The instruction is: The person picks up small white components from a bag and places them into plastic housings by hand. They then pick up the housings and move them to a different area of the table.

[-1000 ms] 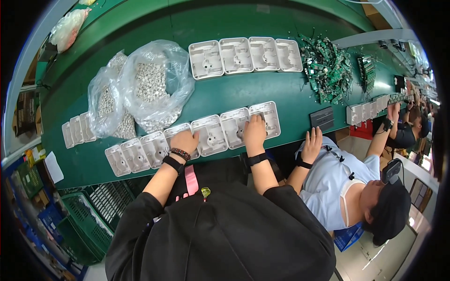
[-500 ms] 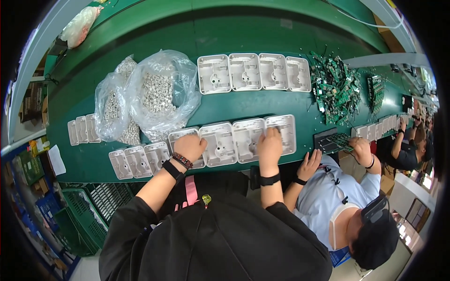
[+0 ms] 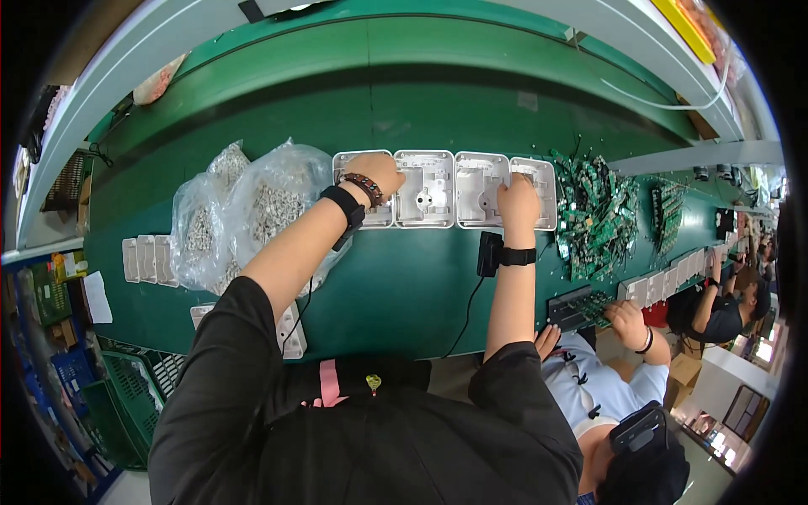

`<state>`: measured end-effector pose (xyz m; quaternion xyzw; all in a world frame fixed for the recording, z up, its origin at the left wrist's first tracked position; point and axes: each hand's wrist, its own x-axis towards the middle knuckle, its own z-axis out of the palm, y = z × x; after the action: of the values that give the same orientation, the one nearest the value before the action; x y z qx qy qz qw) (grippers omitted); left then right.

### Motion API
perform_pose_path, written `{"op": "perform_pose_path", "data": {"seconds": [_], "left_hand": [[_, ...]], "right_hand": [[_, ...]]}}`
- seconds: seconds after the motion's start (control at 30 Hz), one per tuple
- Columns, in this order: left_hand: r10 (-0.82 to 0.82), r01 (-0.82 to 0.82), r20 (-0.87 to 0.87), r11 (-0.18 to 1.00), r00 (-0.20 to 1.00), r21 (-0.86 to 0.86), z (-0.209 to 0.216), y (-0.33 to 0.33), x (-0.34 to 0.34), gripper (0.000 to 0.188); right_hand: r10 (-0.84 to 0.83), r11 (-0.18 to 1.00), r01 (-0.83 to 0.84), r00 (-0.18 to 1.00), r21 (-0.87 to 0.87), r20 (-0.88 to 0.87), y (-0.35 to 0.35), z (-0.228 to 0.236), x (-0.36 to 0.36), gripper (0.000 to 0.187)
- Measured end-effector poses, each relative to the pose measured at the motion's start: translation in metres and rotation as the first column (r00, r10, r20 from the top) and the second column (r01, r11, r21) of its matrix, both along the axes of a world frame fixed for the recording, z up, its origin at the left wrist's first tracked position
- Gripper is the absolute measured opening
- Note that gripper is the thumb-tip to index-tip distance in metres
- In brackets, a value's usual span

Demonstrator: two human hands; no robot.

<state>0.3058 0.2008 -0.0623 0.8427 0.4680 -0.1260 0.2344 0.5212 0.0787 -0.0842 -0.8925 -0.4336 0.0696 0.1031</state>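
Four open white plastic housings (image 3: 425,177) stand side by side across the middle of the green bench. My left hand (image 3: 374,173), fingers curled, grips the leftmost housing (image 3: 341,160) at its upper right part. At the other end my right hand (image 3: 518,202) is closed over the wall of the rightmost housing (image 3: 545,198). Round holes and moulded posts show inside the two middle housings. Whether other housings lie beneath this row, I cannot tell. Black straps with small boxes sit on both my wrists.
Clear bags of small pale parts (image 3: 278,206) lie to the left. More housings (image 3: 291,332) show partly behind my left arm, others (image 3: 151,259) farther left. Loose green circuit boards (image 3: 598,219) are heaped at right. A co-worker's hand (image 3: 627,324) handles boards near a black tray (image 3: 571,310).
Both my hands have moved away from me across the bench. The near row of four housings has left its place by the front edge; my hands now grip a row where the far one stood.
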Motion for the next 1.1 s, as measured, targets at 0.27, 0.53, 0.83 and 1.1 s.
{"op": "perform_pose_path", "data": {"seconds": [0.27, 0.53, 0.83, 1.1], "left_hand": [[0.046, -0.040, 0.041, 0.989, 0.998, -0.144, -0.003, -0.003, 0.011, 0.035], [0.098, -0.158, 0.285, 0.968, 0.954, 0.194, 0.032, -0.060, -0.087, 0.032], [0.526, -0.617, 0.345, 0.529, 0.777, 0.583, -0.008, -0.147, -0.409, 0.032], [0.811, -0.824, 0.153, 0.546, 0.565, 0.150, -0.070, -0.197, -0.498, 0.036]], "right_hand": [[-0.061, 0.996, 0.061, 0.998, -0.064, 0.000, 0.002, -0.029, 0.019, 0.035], [0.186, 0.947, -0.210, 0.975, 0.242, 0.120, -0.034, 0.000, -0.003, 0.029], [0.595, 0.803, -0.527, 0.688, 0.278, -0.415, -0.127, 0.001, -0.274, 0.014], [0.610, 0.714, -0.689, 0.524, 0.125, -0.595, -0.110, 0.001, -0.417, 0.019]]}}
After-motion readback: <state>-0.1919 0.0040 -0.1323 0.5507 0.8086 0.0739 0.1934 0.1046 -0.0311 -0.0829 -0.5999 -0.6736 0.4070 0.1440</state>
